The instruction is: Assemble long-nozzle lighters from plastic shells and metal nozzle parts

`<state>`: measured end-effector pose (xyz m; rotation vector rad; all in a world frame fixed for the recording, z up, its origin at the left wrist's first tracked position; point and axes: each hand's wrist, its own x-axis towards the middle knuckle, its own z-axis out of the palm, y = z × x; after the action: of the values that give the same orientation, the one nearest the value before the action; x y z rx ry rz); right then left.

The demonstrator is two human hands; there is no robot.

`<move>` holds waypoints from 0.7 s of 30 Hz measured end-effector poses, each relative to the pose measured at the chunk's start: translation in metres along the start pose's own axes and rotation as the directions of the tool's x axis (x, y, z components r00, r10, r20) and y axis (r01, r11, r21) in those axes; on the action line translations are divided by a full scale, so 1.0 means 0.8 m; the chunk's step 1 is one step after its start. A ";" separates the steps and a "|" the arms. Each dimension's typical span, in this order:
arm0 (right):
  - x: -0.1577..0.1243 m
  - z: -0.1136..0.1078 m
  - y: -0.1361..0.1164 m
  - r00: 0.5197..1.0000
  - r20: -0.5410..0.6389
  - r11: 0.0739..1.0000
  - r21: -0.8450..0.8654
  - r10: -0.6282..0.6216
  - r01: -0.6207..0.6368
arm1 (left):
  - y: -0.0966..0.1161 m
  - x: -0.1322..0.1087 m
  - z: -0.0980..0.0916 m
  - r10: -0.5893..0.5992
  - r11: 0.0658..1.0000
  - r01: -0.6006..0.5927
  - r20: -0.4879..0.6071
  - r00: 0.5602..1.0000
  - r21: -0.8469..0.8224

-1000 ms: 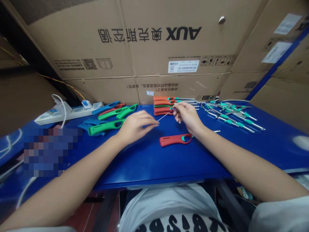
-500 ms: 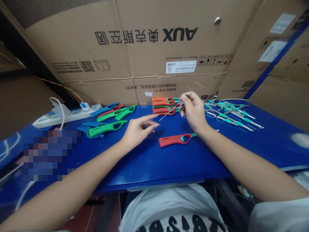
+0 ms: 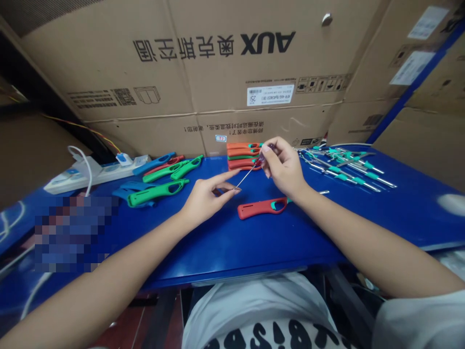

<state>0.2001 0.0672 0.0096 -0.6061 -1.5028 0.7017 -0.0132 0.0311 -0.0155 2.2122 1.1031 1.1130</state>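
My right hand (image 3: 285,162) is closed round the purple-red handle of a screwdriver (image 3: 246,176), whose thin shaft slants down to the left. Its tip meets the fingertips of my left hand (image 3: 209,196). There the thumb and a finger are pinched together while the index finger stretches out above; anything between them is too small to make out. Just below the hands lies a red lighter body (image 3: 254,208) with a teal trigger, its metal tube partly behind my right wrist.
Behind the hands is a stack of orange, red and green lighter bodies (image 3: 240,151). Several metal tubes with teal parts (image 3: 341,169) lie at right. Green casings (image 3: 156,193) and blue ones lie at left, before a power strip (image 3: 105,172). A cardboard sheet (image 3: 203,87) stands at the back.
The screwdriver has moved slightly down and left, its tip now at my left fingertips. My left thumb and finger have drawn closer together. The whole view has shifted slightly.
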 end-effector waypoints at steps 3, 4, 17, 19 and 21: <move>-0.001 0.000 -0.001 1.000 -0.005 1.000 -0.006 -0.006 0.006 | -0.002 0.000 0.000 0.014 1.000 -0.014 0.000 1.000 0.007; -0.001 0.000 -0.001 1.000 -0.005 1.000 -0.004 -0.008 0.008 | -0.002 0.000 0.000 0.019 1.000 -0.019 0.001 1.000 0.008; -0.007 0.001 -0.004 1.000 0.011 0.998 -0.062 -0.003 0.003 | 0.001 -0.001 -0.001 0.008 1.000 -0.008 0.026 1.000 0.029; -0.008 0.000 -0.003 1.000 0.024 0.996 -0.083 -0.006 0.008 | 0.001 -0.001 0.000 0.009 0.999 -0.010 0.030 1.000 0.032; -0.009 -0.001 -0.002 0.999 0.037 0.995 -0.101 -0.022 0.026 | 0.001 -0.002 0.000 0.009 0.999 -0.010 0.034 0.999 0.032</move>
<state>0.2013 0.0608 0.0061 -0.6539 -1.5840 0.6241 -0.0132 0.0296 -0.0156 2.2549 1.1050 1.0651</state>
